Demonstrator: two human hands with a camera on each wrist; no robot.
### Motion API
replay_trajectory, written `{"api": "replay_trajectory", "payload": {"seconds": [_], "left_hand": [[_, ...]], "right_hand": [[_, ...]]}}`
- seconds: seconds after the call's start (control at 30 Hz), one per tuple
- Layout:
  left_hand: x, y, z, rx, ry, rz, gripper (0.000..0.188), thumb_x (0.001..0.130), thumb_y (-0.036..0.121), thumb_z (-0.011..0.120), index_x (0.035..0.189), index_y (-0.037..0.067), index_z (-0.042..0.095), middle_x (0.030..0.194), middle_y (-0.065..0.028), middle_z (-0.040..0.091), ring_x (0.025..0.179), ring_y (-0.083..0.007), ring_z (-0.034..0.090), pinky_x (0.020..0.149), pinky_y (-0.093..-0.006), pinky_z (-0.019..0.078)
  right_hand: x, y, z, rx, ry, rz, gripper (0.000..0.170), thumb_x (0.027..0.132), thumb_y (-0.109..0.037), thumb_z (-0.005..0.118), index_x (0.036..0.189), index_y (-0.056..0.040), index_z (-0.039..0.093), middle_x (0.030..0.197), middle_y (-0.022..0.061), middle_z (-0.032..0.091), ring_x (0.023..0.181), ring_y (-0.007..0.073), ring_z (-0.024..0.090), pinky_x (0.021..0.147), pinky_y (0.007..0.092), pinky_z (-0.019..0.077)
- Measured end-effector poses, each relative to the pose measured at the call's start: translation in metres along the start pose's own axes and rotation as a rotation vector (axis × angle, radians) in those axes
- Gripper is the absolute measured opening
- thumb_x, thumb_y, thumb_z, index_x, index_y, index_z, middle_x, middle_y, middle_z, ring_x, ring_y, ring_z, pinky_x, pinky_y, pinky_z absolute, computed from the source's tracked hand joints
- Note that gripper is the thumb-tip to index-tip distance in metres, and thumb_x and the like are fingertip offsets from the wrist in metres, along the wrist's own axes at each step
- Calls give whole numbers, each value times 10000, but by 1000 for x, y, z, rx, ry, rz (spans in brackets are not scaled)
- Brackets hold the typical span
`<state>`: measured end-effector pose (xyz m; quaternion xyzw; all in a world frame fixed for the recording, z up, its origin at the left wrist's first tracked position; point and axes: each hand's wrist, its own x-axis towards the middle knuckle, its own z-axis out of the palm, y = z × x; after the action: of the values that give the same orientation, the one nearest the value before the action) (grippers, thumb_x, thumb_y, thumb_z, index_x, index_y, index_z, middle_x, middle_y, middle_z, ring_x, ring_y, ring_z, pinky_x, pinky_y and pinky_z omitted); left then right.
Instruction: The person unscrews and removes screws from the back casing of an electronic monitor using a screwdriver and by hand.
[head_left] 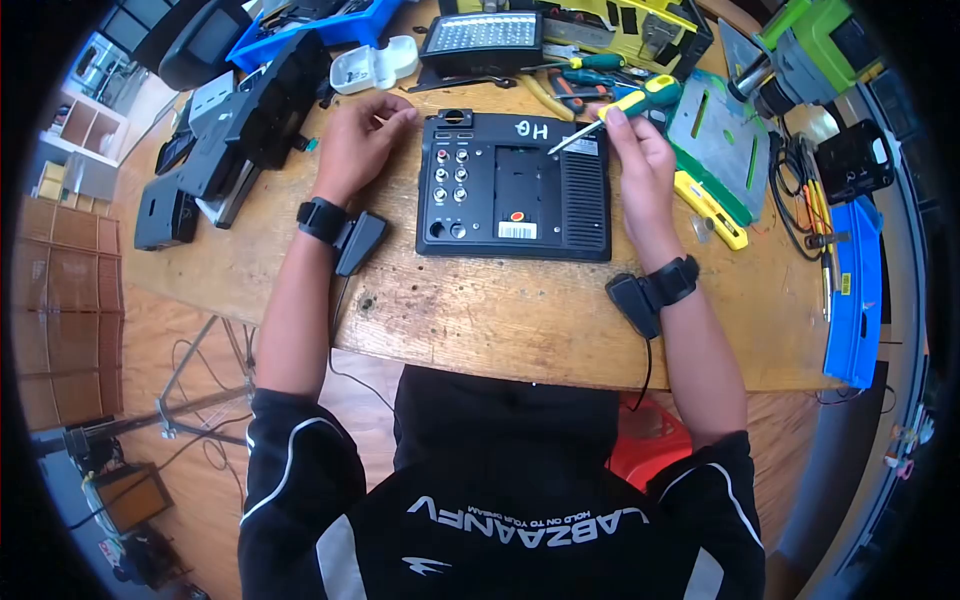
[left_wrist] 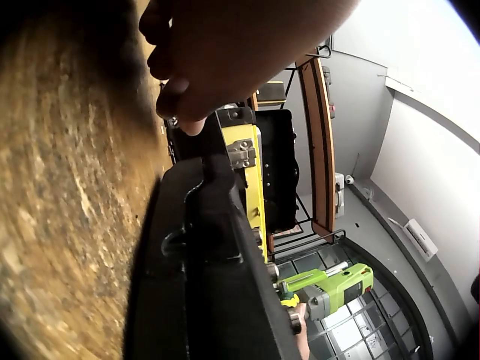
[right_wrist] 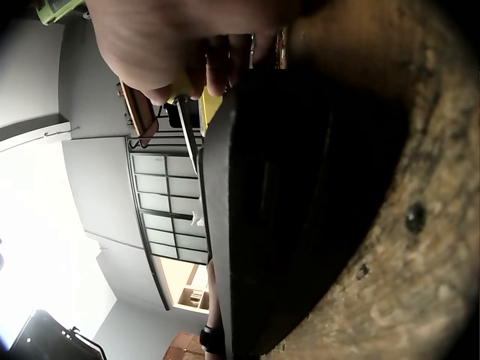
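Screwdriver (head_left: 630,102) at the back of the black device (head_left: 530,185), on the bench (head_left: 450,320).
From the head view, the right hand (head_left: 645,178) grips the screwdriver's handle, its tip by the device's recess; the left hand (head_left: 358,148), loosely curled, holds nothing just beside the device. The left wrist view shows those fingers near the device's edge; the right wrist view shows the shaft slanting beside it.

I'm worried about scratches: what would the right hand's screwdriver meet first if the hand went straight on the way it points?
The screwdriver in the right hand would likely meet the black electronic device first; whether the two touch now is hard to tell.
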<state>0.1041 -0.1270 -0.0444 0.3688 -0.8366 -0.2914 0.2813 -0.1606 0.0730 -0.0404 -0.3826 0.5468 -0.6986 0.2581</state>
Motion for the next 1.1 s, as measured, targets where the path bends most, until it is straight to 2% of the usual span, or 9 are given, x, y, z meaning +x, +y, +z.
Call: {"api": "replay_trajectory", "payload": {"seconds": [0.13,0.17,0.27,0.33,0.5,0.57,0.7,0.77,1.1], "left_hand": [[-2,13,-2,-211,96,-26,195,988,171,711,1055,-11,736,899,-54,768,852,-65,700,698,-212,507],[-3,22,-4,-185,94,-96,187,988,155,709,1067,-12,735,931,-59,769,880,-82,718,720,-213,522],[-4,21,0,-404,121,-45,186,983,144,719,1072,-18,733,956,-60,766,860,-77,710,722,-214,532],[-4,26,2,-507,144,-58,200,955,159,755,1038,-23,746,889,-45,754,779,-75,680,704,-212,530],[-7,30,2,-484,95,-43,203,941,149,771,1049,-21,743,880,-33,747,771,-64,673,711,-211,539],[-6,28,1,-467,38,-71,171,954,100,747,1080,-13,730,941,-30,749,825,-59,684,727,-196,541],[-7,22,5,-488,30,-21,172,942,113,753,1045,-24,740,890,-36,749,795,-64,678,731,-209,542],[-5,25,3,-427,27,-41,176,964,84,723,1106,-20,723,967,-49,756,865,-87,707,770,-221,564],[-7,22,3,-544,-1,1,225,983,111,709,1161,-26,718,1030,-87,770,946,-124,730,825,-243,556]], "right_hand": [[1,5,3,82,-39,17,344,1018,-227,685,1211,58,692,1135,63,720,1005,66,625,917,219,483],[0,4,4,77,-35,10,339,1021,-229,681,1201,58,695,1129,66,721,996,66,627,904,219,485],[-2,2,3,43,-42,27,316,1021,-235,682,1160,49,704,1072,42,719,949,57,620,858,215,487],[1,6,2,39,-56,14,297,1018,-240,687,1115,39,708,1000,13,704,894,45,601,804,211,481],[-1,6,0,20,-71,35,280,1010,-240,698,1084,30,709,948,-2,688,866,35,590,774,205,473],[-1,3,2,46,-81,55,263,1011,-235,695,1064,22,710,947,9,698,861,44,606,775,210,483],[-2,3,0,46,-92,31,261,1016,-244,686,1038,15,711,940,21,709,858,56,622,785,219,492],[0,3,-1,28,-76,49,301,1049,-292,615,1076,-6,703,1020,65,733,947,95,646,915,256,489],[0,3,-1,-14,-88,36,292,1046,-312,620,1033,-39,722,978,15,724,864,57,599,806,219,445]]}}
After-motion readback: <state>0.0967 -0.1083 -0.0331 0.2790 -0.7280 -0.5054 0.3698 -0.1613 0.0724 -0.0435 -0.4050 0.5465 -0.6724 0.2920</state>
